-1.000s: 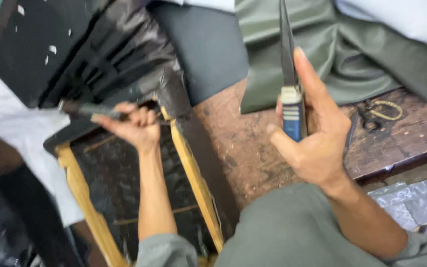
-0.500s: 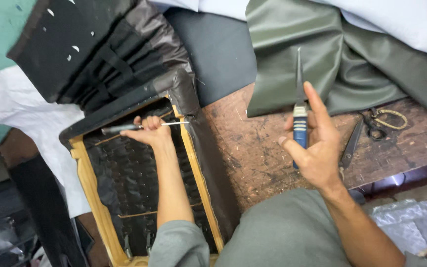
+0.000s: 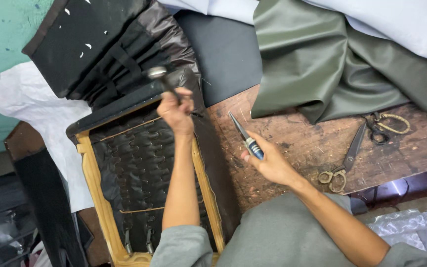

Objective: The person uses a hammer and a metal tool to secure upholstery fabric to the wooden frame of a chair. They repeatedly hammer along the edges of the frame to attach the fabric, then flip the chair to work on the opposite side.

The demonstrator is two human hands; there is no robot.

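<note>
A pale sheet [image 3: 40, 118] lies at far left beside an upturned seat frame [image 3: 95, 183] of yellowish wood, its black padded cover [image 3: 105, 44] folded back above. The left hand [image 3: 176, 111] is clenched around a small hammer [image 3: 161, 79], head raised over the frame's top edge. Just to the right, above a worn wooden workbench [image 3: 297, 143], the right hand [image 3: 270, 163] grips a pointed tool with a blue-banded handle [image 3: 247, 138], tip angled toward the frame. Scissors [image 3: 347, 158] rest on the bench farther right, below folded olive-green fabric [image 3: 322, 64].
</note>
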